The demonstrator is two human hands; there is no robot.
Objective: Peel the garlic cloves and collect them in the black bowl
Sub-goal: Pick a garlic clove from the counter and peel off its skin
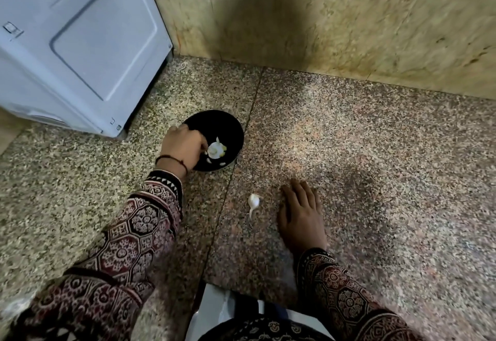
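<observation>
A view from above looks down on a speckled granite surface of pink, grey and cream, crossed by a thin dark seam that runs from the upper middle to the lower middle of the frame. Left of centre sits a black round bowl, just left of that seam. Inside it, toward its lower half, lies a white garlic head with yellowish patches, and below that two small pale peeled cloves rest on the dark bottom. The left hand reaches into the bowl from the lower left, its back to the camera and its fingers bent down so that the tips meet the left edge of the garlic head; the back of the hand hides whether they pinch it or only touch it. A dark thread bracelet circles that wrist, above a patterned maroon, black and cream sleeve. Right of centre, the right hand lies palm down on the surface, fingers straight and slightly apart, holding nothing. Just left of it, apart from the fingers, lies a white unpeeled garlic clove with a thin tail of skin, below and to the right of the bowl. A white boxy appliance fills the upper left of the frame, and a beige marbled wall spans the top.
</observation>
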